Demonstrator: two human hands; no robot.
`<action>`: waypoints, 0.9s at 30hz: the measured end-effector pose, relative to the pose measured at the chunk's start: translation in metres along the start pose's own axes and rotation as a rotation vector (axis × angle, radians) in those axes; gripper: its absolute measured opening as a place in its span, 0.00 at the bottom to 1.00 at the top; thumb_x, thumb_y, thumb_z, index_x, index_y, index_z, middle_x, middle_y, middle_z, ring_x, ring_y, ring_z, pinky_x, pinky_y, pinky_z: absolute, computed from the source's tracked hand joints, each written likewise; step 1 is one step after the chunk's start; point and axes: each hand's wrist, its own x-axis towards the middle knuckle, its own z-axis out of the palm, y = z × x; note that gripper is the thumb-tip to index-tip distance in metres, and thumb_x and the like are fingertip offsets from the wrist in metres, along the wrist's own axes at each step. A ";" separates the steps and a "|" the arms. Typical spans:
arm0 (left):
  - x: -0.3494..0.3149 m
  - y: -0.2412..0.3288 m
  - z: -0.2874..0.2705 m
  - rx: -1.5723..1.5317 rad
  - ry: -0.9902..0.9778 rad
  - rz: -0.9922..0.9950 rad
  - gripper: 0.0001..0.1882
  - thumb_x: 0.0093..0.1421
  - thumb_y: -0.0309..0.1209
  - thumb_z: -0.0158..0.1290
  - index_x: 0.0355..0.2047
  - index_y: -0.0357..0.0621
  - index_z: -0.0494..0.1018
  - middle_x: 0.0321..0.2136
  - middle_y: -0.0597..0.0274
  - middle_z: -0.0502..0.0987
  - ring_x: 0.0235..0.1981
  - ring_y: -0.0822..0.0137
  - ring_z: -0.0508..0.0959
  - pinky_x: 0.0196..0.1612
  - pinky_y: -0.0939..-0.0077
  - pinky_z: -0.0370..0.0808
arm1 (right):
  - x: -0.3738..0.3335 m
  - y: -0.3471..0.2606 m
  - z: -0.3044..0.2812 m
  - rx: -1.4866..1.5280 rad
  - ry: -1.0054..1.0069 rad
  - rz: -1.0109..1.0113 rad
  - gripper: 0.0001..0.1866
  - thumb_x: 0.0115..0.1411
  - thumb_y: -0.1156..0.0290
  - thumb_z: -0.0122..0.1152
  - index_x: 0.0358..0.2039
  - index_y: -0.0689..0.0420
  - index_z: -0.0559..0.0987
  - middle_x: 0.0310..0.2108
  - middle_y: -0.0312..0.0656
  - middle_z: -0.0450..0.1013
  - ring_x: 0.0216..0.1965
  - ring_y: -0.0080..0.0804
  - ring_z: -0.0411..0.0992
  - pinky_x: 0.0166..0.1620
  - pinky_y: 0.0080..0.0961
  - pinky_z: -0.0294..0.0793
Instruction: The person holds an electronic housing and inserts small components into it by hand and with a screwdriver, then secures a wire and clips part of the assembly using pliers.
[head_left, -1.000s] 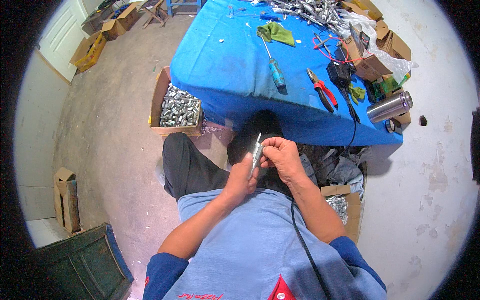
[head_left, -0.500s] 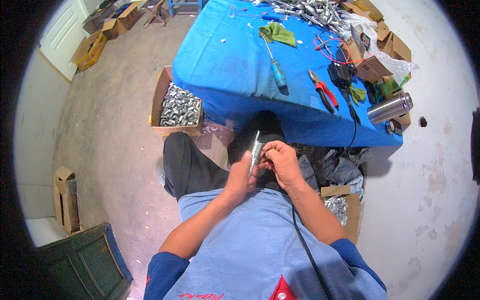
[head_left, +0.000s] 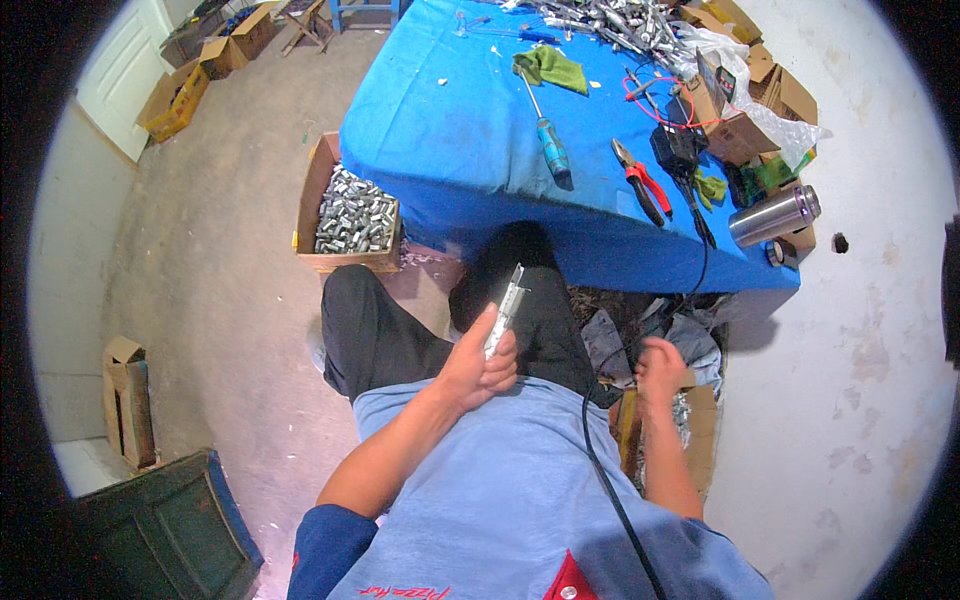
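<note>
My left hand [head_left: 480, 363] is closed round a slim, silvery metal piece [head_left: 507, 312], holding it tilted up over my lap. The piece's upper end sticks out past my thumb; its lower part is hidden in my palm. Out to the right, beside my thigh, is my right hand [head_left: 660, 372], apart from the piece. Its fingers look bent but blurred, and what they may hold does not show. Just below it stands an open carton [head_left: 703, 430] with shiny metal bits inside, partly hidden by my forearm.
A blue-covered table [head_left: 450, 130] is ahead, bearing a screwdriver [head_left: 552, 148], red-handled pliers [head_left: 645, 183], a green cloth [head_left: 552, 68], a steel flask [head_left: 775, 216] and a heap of metal parts [head_left: 620, 25]. A box [head_left: 318, 190] of small metal pieces stands left. A black cable [head_left: 610, 480] crosses my shirt.
My right hand has left the metal piece and moved right, down toward the carton. My left hand still holds the piece, with more of it showing.
</note>
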 end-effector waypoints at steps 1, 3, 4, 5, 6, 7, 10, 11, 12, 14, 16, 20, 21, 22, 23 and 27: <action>0.002 0.000 0.001 -0.010 -0.011 -0.016 0.30 0.67 0.59 0.35 0.18 0.50 0.61 0.08 0.74 0.55 0.06 0.78 0.52 0.12 0.82 0.51 | 0.033 0.056 -0.061 -0.488 0.201 -0.298 0.09 0.58 0.72 0.53 0.35 0.60 0.80 0.28 0.44 0.76 0.27 0.33 0.73 0.33 0.28 0.73; 0.000 -0.002 0.001 -0.038 -0.025 -0.028 0.30 0.68 0.58 0.35 0.18 0.50 0.61 0.07 0.74 0.55 0.05 0.78 0.52 0.12 0.82 0.51 | 0.025 0.053 -0.120 -0.839 0.370 -0.277 0.10 0.57 0.73 0.53 0.36 0.64 0.79 0.33 0.48 0.78 0.33 0.38 0.75 0.39 0.34 0.73; 0.001 -0.003 0.002 -0.044 -0.024 -0.041 0.30 0.68 0.58 0.35 0.18 0.50 0.61 0.07 0.74 0.55 0.05 0.78 0.52 0.12 0.82 0.51 | 0.023 0.065 -0.147 -0.865 0.438 -0.289 0.10 0.57 0.73 0.54 0.36 0.65 0.79 0.33 0.49 0.78 0.34 0.38 0.75 0.39 0.34 0.73; 0.003 -0.004 0.004 -0.044 -0.026 -0.057 0.30 0.68 0.58 0.35 0.18 0.50 0.62 0.07 0.74 0.55 0.05 0.78 0.51 0.12 0.82 0.51 | 0.026 0.084 -0.170 -0.885 0.511 -0.300 0.11 0.57 0.73 0.54 0.36 0.66 0.79 0.34 0.49 0.78 0.34 0.38 0.75 0.39 0.34 0.73; 0.006 -0.004 0.006 -0.043 -0.024 -0.071 0.30 0.68 0.58 0.34 0.18 0.50 0.62 0.07 0.74 0.55 0.05 0.78 0.51 0.11 0.82 0.51 | 0.029 0.096 -0.180 -0.902 0.582 -0.309 0.11 0.57 0.73 0.54 0.36 0.67 0.79 0.34 0.50 0.78 0.35 0.38 0.76 0.39 0.34 0.73; 0.006 -0.005 0.006 -0.040 -0.033 -0.075 0.30 0.68 0.58 0.34 0.18 0.49 0.62 0.07 0.74 0.55 0.05 0.79 0.51 0.11 0.82 0.51 | 0.029 0.094 -0.172 -0.844 0.503 -0.355 0.12 0.58 0.70 0.55 0.37 0.65 0.79 0.35 0.50 0.78 0.34 0.39 0.76 0.38 0.34 0.74; 0.007 -0.007 0.008 -0.012 -0.059 -0.092 0.30 0.68 0.58 0.34 0.19 0.49 0.63 0.08 0.74 0.56 0.05 0.79 0.51 0.12 0.82 0.51 | 0.017 0.052 -0.079 -0.392 0.200 -0.250 0.15 0.61 0.64 0.56 0.41 0.62 0.79 0.36 0.48 0.78 0.32 0.36 0.76 0.35 0.28 0.75; 0.009 -0.007 0.010 0.015 -0.067 -0.098 0.30 0.68 0.58 0.34 0.19 0.49 0.63 0.08 0.74 0.56 0.05 0.79 0.51 0.12 0.81 0.51 | 0.015 0.041 -0.039 -0.052 0.053 -0.061 0.16 0.62 0.63 0.56 0.42 0.62 0.78 0.35 0.46 0.78 0.30 0.31 0.76 0.33 0.24 0.75; 0.010 -0.007 0.010 0.040 -0.071 -0.099 0.30 0.68 0.59 0.33 0.19 0.49 0.63 0.08 0.74 0.56 0.05 0.79 0.51 0.12 0.81 0.51 | 0.005 0.009 0.002 0.092 -0.111 0.052 0.17 0.64 0.60 0.55 0.44 0.62 0.77 0.35 0.43 0.77 0.29 0.24 0.75 0.29 0.17 0.73; 0.009 -0.006 0.009 0.076 -0.030 -0.124 0.30 0.67 0.59 0.33 0.19 0.50 0.63 0.08 0.74 0.56 0.06 0.79 0.51 0.12 0.81 0.51 | -0.021 -0.045 0.067 0.159 -0.405 0.001 0.21 0.65 0.57 0.54 0.46 0.63 0.75 0.35 0.44 0.77 0.29 0.24 0.74 0.27 0.15 0.72; 0.005 -0.005 0.008 0.121 0.013 -0.139 0.30 0.67 0.60 0.33 0.19 0.50 0.64 0.09 0.74 0.56 0.06 0.78 0.52 0.12 0.82 0.51 | -0.035 -0.078 0.108 0.226 -0.665 0.009 0.22 0.66 0.55 0.53 0.48 0.64 0.74 0.33 0.42 0.76 0.28 0.23 0.73 0.26 0.13 0.70; -0.002 -0.003 0.015 0.155 0.084 -0.103 0.31 0.66 0.61 0.33 0.20 0.50 0.65 0.09 0.74 0.57 0.07 0.78 0.52 0.13 0.83 0.52 | -0.030 -0.090 0.153 0.074 -0.803 0.032 0.17 0.63 0.60 0.58 0.45 0.61 0.76 0.30 0.35 0.75 0.25 0.16 0.70 0.24 0.12 0.66; -0.002 -0.002 0.013 0.149 0.088 -0.100 0.31 0.66 0.61 0.33 0.20 0.50 0.65 0.09 0.74 0.57 0.07 0.78 0.53 0.13 0.83 0.52 | -0.027 -0.088 0.155 0.142 -0.836 0.054 0.15 0.63 0.62 0.58 0.44 0.60 0.76 0.32 0.36 0.76 0.25 0.16 0.70 0.25 0.12 0.67; -0.004 -0.002 0.010 0.136 0.095 -0.094 0.31 0.66 0.61 0.33 0.20 0.50 0.66 0.09 0.74 0.57 0.07 0.78 0.53 0.13 0.83 0.52 | -0.027 -0.088 0.157 0.188 -0.839 0.067 0.14 0.63 0.63 0.58 0.44 0.60 0.76 0.32 0.37 0.77 0.25 0.15 0.70 0.25 0.11 0.67; -0.005 -0.001 0.008 0.129 0.093 -0.092 0.31 0.66 0.61 0.33 0.21 0.50 0.66 0.10 0.73 0.57 0.07 0.78 0.53 0.13 0.83 0.52 | -0.029 -0.089 0.158 0.234 -0.841 0.081 0.13 0.64 0.64 0.57 0.43 0.60 0.76 0.32 0.37 0.77 0.24 0.15 0.70 0.24 0.10 0.67; -0.006 -0.001 0.000 0.112 0.069 -0.076 0.31 0.67 0.61 0.32 0.21 0.49 0.66 0.10 0.73 0.58 0.08 0.78 0.53 0.13 0.84 0.52 | -0.026 -0.090 0.159 0.341 -0.840 0.124 0.15 0.65 0.64 0.57 0.46 0.60 0.75 0.36 0.39 0.78 0.25 0.14 0.71 0.26 0.09 0.70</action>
